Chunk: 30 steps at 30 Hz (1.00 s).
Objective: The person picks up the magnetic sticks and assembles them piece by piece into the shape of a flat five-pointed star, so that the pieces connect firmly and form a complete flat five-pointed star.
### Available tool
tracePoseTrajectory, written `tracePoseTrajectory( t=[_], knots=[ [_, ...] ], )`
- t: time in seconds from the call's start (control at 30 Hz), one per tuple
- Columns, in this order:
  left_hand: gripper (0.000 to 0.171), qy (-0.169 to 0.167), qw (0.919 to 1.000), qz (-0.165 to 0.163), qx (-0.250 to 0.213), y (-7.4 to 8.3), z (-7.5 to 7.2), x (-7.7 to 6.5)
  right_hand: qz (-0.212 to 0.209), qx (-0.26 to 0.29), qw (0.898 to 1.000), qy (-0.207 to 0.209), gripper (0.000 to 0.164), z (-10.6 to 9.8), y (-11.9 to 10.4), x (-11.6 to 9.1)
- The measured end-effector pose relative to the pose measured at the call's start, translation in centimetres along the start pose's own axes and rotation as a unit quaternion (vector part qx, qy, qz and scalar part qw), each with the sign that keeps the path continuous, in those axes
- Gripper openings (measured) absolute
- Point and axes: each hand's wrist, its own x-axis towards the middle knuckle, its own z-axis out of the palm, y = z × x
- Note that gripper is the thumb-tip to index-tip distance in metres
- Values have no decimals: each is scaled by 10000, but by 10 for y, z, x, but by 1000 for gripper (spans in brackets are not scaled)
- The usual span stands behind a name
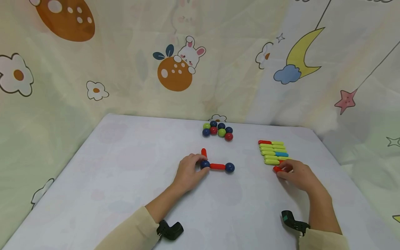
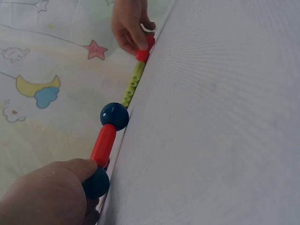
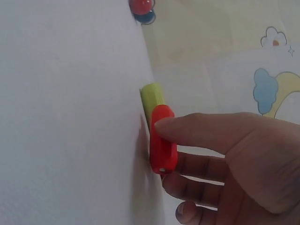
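My left hand (image 1: 189,172) pinches a dark blue ball (image 1: 205,165) between thumb and fingers at the middle of the table. From that ball one red rod (image 1: 217,166) runs right to a second dark blue ball (image 1: 230,167). Another red rod (image 1: 204,152) points away toward the back. At the right, my right hand (image 1: 298,174) pinches a loose red rod (image 3: 162,140) between thumb and fingers, beside the near end of a row of rods (image 1: 272,146). Most of these are yellow-green, with some red and blue. The right fingers partly cover the nearest rods.
A cluster of blue, green and red balls (image 1: 221,132) sits near the table's back edge. The white table (image 1: 125,156) meets a printed cloth backdrop (image 1: 131,69) behind and at the sides. Each wrist wears a black camera mount (image 1: 170,230).
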Motion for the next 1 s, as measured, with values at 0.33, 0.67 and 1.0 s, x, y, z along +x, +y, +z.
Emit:
tracePoseTrajectory(
  t=[0.33,0.67,1.0],
  knots=[
    [29,-6,10000,25,0,-1,1,0,-265,207,9993,174,44,7,-12,-1],
    [30,14,10000,43,0,-1,1,0,-674,416,9959,441,41,14,-21,2],
    [31,-32,10000,34,59,-4,2,0,-1059,1185,9855,600,50,30,-39,11]
  ],
)
